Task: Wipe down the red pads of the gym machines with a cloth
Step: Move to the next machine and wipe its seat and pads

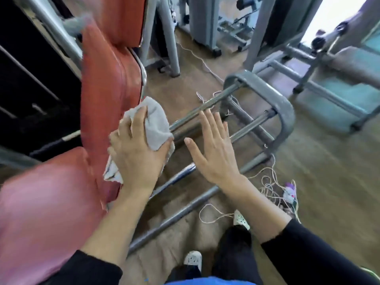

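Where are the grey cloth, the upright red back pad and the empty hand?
grey cloth (156, 122): head view, bunched upper fold.
upright red back pad (109, 85): head view, middle of its face.
right hand (214, 151): head view, back of the open hand.

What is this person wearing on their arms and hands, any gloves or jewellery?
No gloves: the left hand and right hand are bare, with no ring or watch showing. The left sleeve and right sleeve are black, leaving the forearms uncovered.
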`<state>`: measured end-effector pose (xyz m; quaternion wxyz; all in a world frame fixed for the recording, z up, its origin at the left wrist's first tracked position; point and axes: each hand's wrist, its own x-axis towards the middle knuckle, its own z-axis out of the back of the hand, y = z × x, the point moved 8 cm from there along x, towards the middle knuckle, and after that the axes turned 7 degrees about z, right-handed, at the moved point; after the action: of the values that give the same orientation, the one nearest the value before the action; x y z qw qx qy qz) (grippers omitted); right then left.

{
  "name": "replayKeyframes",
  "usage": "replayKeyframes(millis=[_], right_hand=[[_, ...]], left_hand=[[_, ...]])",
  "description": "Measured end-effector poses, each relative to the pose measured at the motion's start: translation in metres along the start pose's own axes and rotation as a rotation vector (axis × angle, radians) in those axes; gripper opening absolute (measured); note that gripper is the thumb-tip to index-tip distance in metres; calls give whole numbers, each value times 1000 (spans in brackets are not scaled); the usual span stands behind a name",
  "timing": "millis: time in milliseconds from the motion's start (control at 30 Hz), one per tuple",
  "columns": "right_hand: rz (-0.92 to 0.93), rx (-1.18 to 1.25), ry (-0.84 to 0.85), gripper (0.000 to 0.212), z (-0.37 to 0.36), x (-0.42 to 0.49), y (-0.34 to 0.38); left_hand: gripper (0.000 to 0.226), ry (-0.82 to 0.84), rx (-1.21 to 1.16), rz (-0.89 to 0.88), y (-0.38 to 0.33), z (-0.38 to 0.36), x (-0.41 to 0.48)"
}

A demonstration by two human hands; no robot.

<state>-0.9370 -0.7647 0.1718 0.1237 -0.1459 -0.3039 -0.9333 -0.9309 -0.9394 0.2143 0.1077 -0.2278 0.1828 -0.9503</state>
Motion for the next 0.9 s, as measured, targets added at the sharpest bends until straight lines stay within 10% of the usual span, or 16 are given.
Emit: replayKeyframes(millis=[300,900], right_hand=[[-347,-153,-34,75,40,-117,-72],[-871,-352,-161,81,272,-287,-353]], left_hand=[[84,420,-87,-219,-60,-84,-69],[83,811,-161,-596,-434,-248,-254]])
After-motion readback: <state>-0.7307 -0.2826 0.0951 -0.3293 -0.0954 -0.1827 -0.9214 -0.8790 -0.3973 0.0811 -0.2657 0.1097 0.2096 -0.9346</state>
